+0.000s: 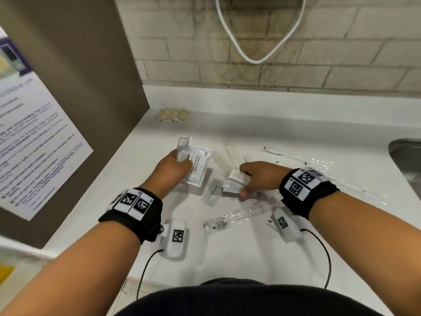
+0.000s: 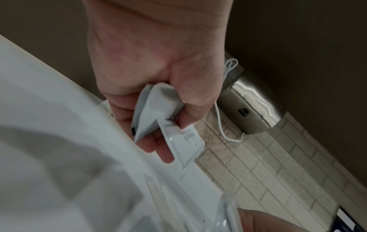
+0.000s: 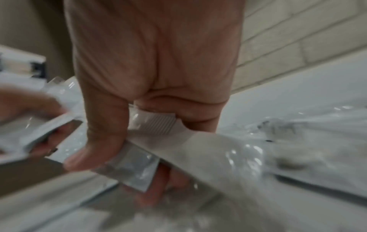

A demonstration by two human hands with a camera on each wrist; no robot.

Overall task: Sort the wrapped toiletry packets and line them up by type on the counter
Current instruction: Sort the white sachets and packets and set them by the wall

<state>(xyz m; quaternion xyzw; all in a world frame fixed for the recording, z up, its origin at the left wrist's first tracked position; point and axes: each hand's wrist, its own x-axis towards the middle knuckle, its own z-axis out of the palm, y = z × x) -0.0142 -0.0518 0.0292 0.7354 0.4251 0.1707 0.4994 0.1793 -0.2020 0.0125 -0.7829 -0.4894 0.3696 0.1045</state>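
My left hand (image 1: pixel 175 164) (image 2: pixel 158 116) grips white sachets (image 1: pixel 184 149) (image 2: pixel 158 108) above the white counter (image 1: pixel 227 254). A white shampoo-with-conditioner sachet (image 1: pixel 198 166) lies right beside that hand. My right hand (image 1: pixel 252 179) (image 3: pixel 127 141) pinches small wrapped packets (image 1: pixel 234 182) (image 3: pixel 151 146), one with a ridged seal. Another white sachet (image 1: pixel 213 192) lies below and left of the right hand. Clear-wrapped long items (image 1: pixel 232 218) lie near the counter's front, and more (image 1: pixel 303 160) to the right.
A row of tan packets (image 1: pixel 173 115) sits at the counter's back left. A steel sink (image 1: pixel 407 160) is at the right edge. A brown cabinet side (image 1: pixel 79 87) with a notice stands left. A white cable (image 1: pixel 255 42) hangs on the brick wall.
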